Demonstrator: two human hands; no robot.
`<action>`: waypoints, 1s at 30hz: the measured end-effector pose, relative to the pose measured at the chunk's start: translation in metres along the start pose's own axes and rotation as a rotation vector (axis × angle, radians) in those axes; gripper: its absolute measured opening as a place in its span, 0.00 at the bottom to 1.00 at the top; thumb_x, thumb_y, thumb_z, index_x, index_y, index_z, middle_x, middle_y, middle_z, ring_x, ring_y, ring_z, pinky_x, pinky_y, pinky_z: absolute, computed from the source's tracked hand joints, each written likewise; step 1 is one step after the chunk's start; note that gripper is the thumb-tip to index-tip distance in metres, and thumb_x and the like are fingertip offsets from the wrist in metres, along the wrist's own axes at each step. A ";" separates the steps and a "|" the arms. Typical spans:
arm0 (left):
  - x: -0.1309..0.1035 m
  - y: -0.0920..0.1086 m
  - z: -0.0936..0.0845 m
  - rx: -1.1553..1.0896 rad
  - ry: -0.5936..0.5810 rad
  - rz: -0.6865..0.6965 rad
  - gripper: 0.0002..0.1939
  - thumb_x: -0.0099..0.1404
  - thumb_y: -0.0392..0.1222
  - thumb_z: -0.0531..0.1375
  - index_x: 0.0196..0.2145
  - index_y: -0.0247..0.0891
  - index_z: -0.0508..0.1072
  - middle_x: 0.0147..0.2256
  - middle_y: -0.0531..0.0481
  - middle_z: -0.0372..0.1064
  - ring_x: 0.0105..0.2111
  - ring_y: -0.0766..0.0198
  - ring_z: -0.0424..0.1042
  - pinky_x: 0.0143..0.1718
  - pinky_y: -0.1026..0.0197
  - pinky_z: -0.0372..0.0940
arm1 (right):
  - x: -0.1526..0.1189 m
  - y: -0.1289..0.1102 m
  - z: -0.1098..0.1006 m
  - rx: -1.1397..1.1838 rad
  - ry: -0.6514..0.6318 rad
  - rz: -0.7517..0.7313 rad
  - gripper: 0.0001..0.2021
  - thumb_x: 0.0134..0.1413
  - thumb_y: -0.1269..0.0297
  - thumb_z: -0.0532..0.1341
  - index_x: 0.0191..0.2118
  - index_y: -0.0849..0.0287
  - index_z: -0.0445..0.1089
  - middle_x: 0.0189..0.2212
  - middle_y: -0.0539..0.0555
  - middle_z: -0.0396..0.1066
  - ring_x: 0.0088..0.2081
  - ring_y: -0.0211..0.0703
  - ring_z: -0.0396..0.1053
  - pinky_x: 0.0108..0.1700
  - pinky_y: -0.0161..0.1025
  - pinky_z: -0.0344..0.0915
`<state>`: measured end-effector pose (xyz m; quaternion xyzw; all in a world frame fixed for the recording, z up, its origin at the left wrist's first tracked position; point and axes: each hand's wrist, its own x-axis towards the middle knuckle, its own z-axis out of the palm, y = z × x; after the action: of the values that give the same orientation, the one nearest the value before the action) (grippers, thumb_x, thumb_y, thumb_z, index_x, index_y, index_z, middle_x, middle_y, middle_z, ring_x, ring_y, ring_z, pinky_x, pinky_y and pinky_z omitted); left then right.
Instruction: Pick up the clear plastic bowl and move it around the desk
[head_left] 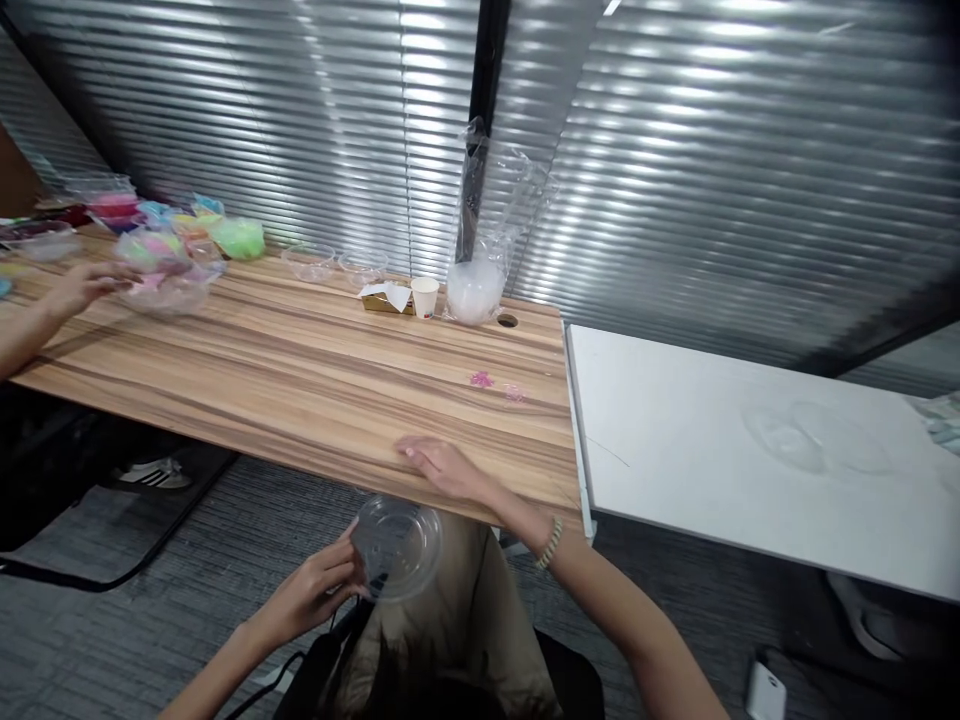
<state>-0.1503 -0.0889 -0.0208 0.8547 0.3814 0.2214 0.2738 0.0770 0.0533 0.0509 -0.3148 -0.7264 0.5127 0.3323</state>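
Note:
My left hand (322, 580) grips the rim of a clear plastic bowl (399, 550), held just below the front edge of the wooden table (300, 370), above my lap. The bowl is tilted, and I cannot make out anything inside it. My right hand (442, 467) lies flat near the table's front edge, fingers stretched out and holding nothing. Farther back on the wood are a small cluster of pink bits (481, 380) and a fainter pink patch (514, 393).
Along the back stand two clear bowls (309, 264), a gold box with white tissue (387, 298), a paper cup (424, 298) and a plastic bag with white contents (476, 290). At left, another person's hand (90, 285) is beside colourful bowls. A white table (675, 400) adjoins at right.

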 end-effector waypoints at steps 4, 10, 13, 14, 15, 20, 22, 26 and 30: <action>0.000 0.001 -0.001 -0.017 0.027 -0.008 0.07 0.65 0.35 0.54 0.31 0.37 0.70 0.29 0.53 0.67 0.32 0.69 0.69 0.61 0.50 0.48 | -0.034 0.001 0.027 -0.206 -0.282 -0.255 0.25 0.65 0.56 0.40 0.52 0.65 0.66 0.52 0.55 0.65 0.56 0.40 0.60 0.60 0.40 0.53; 0.003 0.013 -0.003 -0.048 0.023 -0.022 0.08 0.65 0.36 0.54 0.30 0.38 0.70 0.28 0.53 0.67 0.32 0.67 0.69 0.58 0.53 0.54 | -0.064 -0.005 0.040 -0.083 -0.322 -0.205 0.24 0.66 0.55 0.39 0.55 0.59 0.64 0.54 0.51 0.62 0.56 0.37 0.60 0.59 0.38 0.57; 0.001 0.033 -0.011 -0.072 -0.024 -0.054 0.08 0.65 0.36 0.53 0.29 0.38 0.70 0.29 0.52 0.67 0.32 0.67 0.69 0.58 0.55 0.54 | -0.060 -0.012 0.023 0.038 -0.213 -0.083 0.26 0.65 0.50 0.39 0.54 0.56 0.65 0.53 0.50 0.64 0.56 0.39 0.60 0.59 0.42 0.56; 0.000 0.041 -0.016 -0.079 -0.048 -0.064 0.08 0.65 0.35 0.53 0.29 0.38 0.69 0.29 0.52 0.67 0.33 0.67 0.70 0.59 0.55 0.53 | -0.057 -0.014 0.017 0.082 -0.173 -0.052 0.26 0.64 0.49 0.39 0.53 0.55 0.66 0.53 0.50 0.64 0.56 0.40 0.60 0.59 0.43 0.56; -0.002 0.049 -0.021 -0.083 -0.077 -0.068 0.08 0.65 0.34 0.53 0.29 0.39 0.69 0.29 0.53 0.67 0.33 0.67 0.70 0.60 0.54 0.51 | -0.055 -0.014 0.010 0.124 -0.139 -0.026 0.27 0.64 0.48 0.40 0.53 0.55 0.66 0.53 0.50 0.64 0.56 0.41 0.60 0.60 0.44 0.55; -0.015 0.052 -0.067 0.049 0.045 -0.091 0.06 0.61 0.34 0.57 0.34 0.42 0.72 0.32 0.53 0.71 0.34 0.64 0.71 0.59 0.54 0.55 | -0.054 0.002 -0.014 0.387 0.112 0.058 0.25 0.62 0.46 0.45 0.50 0.57 0.68 0.52 0.54 0.65 0.56 0.45 0.60 0.60 0.49 0.54; -0.020 0.034 -0.089 0.153 0.227 -0.098 0.06 0.60 0.36 0.58 0.34 0.44 0.72 0.30 0.54 0.71 0.33 0.64 0.72 0.51 0.60 0.64 | -0.059 0.013 -0.019 0.467 0.232 0.089 0.25 0.62 0.46 0.47 0.48 0.59 0.70 0.51 0.56 0.66 0.55 0.46 0.61 0.60 0.50 0.53; -0.024 -0.010 -0.132 0.340 0.577 -0.270 0.04 0.62 0.42 0.56 0.34 0.47 0.71 0.32 0.55 0.73 0.34 0.62 0.73 0.38 0.62 0.69 | -0.074 0.030 -0.027 0.442 0.314 0.170 0.25 0.60 0.45 0.48 0.47 0.59 0.70 0.51 0.57 0.66 0.55 0.48 0.61 0.60 0.50 0.54; -0.020 -0.050 -0.166 0.463 0.556 -0.272 0.06 0.61 0.46 0.56 0.32 0.44 0.71 0.31 0.56 0.72 0.34 0.63 0.72 0.43 0.60 0.67 | -0.087 0.040 -0.031 0.312 0.324 0.211 0.26 0.60 0.44 0.48 0.49 0.59 0.69 0.52 0.57 0.65 0.55 0.49 0.60 0.61 0.51 0.51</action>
<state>-0.2864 -0.0270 0.0690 0.7429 0.5907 0.3146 -0.0136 0.1573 0.0117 0.0066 -0.4119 -0.5389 0.5932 0.4337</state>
